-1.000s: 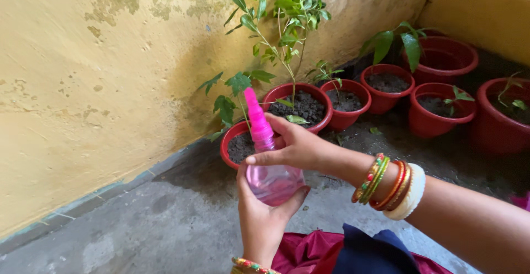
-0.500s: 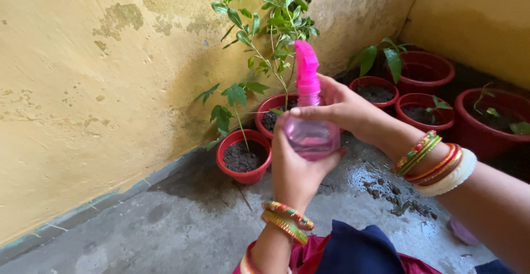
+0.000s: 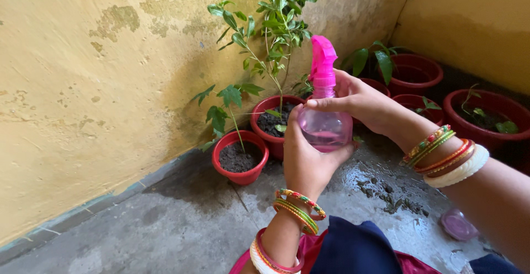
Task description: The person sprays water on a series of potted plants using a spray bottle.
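Bare forearms, colourful stacked bangles on both wrists, perhaps navy-and-maroon clothing

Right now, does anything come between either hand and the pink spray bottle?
No. The left hand cups the spray bottle from below and the right hand grips its neck; both touch it directly, with nothing visible between.

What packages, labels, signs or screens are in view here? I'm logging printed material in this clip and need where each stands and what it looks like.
No labels, signs or screens show.
Spray bottle: the only container, held in front of the pots by the left hand under its base and the right hand at its neck; round clear pink body, bright pink trigger top, no label visible.
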